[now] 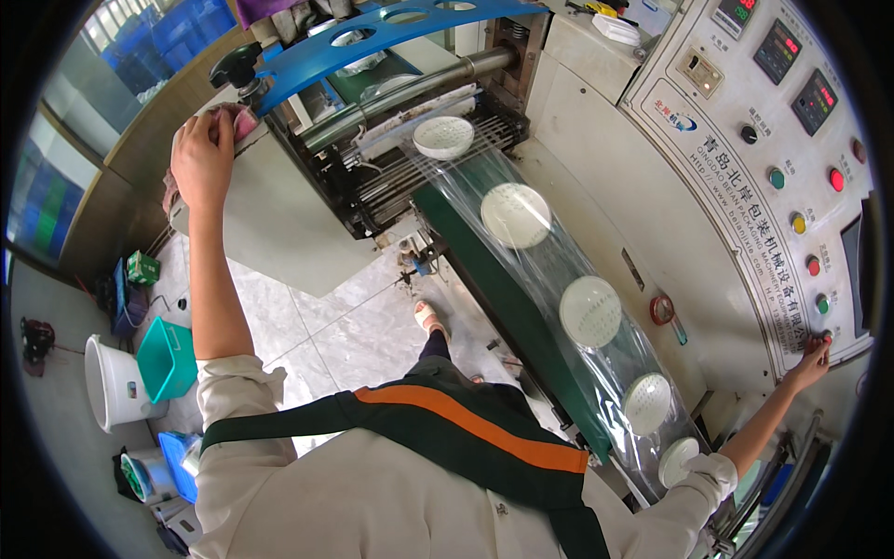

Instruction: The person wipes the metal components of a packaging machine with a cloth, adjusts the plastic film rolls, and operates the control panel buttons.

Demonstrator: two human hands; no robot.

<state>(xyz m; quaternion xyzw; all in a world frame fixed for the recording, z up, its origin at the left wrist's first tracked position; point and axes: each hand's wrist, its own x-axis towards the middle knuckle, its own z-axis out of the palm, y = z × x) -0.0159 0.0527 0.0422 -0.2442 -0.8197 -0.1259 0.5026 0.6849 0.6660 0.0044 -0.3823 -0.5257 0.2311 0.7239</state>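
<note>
My left hand [204, 164] rests on a pink cloth [241, 120] at the corner of the packaging machine's pale metal cover [279, 216], below a black star knob [236, 66]. At the far right my right hand [810, 360] has its fingertips on a button low on the control panel [726, 161]. Between the hands, clear plastic film [552, 258] runs along a green conveyor belt [482, 272]. Several pale round dishes with small markings lie inside the film; one bowl [443, 136] is at the machine's rollers, a larger dish [516, 215] beyond it.
A blue metal guard [314, 52] with round holes arches over the rollers. Tape [661, 309] hangs on the machine's side wall. On the floor at left stand a white bucket [105, 384] and a teal bin [166, 358]. One sandalled foot [427, 318] is beside the conveyor.
</note>
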